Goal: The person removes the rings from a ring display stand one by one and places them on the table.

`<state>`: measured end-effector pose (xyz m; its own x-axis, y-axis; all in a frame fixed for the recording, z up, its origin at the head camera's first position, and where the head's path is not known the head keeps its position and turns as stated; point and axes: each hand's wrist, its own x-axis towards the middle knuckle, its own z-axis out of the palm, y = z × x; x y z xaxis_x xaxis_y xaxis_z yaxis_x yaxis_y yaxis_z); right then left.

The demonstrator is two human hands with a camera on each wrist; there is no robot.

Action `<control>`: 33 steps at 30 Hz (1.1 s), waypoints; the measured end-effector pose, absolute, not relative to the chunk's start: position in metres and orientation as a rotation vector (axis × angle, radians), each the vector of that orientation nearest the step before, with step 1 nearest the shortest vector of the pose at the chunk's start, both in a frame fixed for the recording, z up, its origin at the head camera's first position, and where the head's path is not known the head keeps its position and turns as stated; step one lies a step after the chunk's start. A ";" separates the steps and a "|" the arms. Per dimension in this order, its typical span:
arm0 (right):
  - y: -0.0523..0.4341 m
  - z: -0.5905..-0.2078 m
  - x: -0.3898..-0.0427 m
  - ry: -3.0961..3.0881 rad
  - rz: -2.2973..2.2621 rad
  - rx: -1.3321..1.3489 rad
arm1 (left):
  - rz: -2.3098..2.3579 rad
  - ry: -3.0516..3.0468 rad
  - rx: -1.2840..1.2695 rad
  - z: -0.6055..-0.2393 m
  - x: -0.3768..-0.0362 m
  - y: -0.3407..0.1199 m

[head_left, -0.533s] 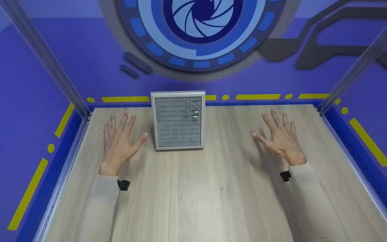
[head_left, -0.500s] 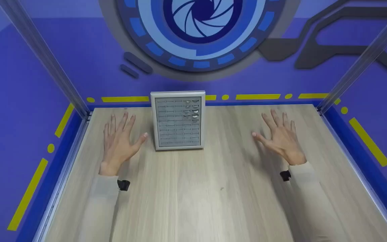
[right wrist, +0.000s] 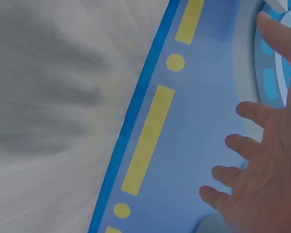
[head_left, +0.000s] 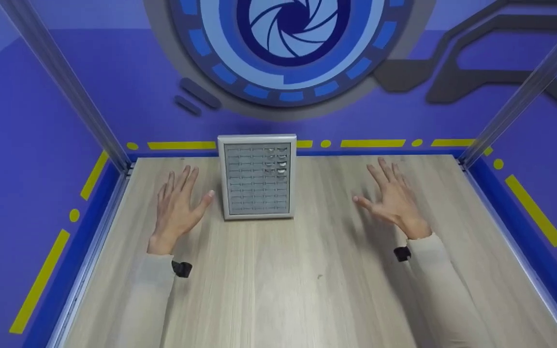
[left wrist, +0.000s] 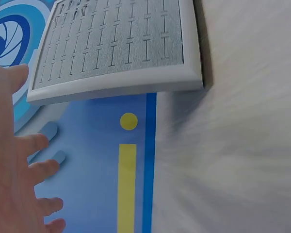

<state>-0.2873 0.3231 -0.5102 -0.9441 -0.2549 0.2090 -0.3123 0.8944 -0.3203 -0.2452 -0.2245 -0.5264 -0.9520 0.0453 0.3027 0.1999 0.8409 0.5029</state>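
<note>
Head view, spread hands [head_left: 178,207] [head_left: 391,200] flanking slotted tray [head_left: 257,177]

A silver-framed rectangular tray [head_left: 257,176] is lying flat on the wooden table near its far edge, with its long sides running away from the person. Its grey insert is showing rows of narrow slots arranged in a grid, and a few slots in the far right corner are glinting with small shiny pieces that are too small to make out. In the left wrist view the tray [left wrist: 117,46] is showing its pale raised rim and the slotted grey padding inside, with one corner jutting over the tabletop.
</note>
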 end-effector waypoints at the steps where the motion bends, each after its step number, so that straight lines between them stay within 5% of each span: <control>1: 0.320 -0.510 -0.288 -2.882 0.547 0.456 | -0.855 -2.747 -0.180 -0.526 -0.244 -0.224; 33: 0.170 -0.511 -0.309 -2.479 0.786 0.875 | -1.713 -2.576 -0.060 -0.570 -0.257 -0.184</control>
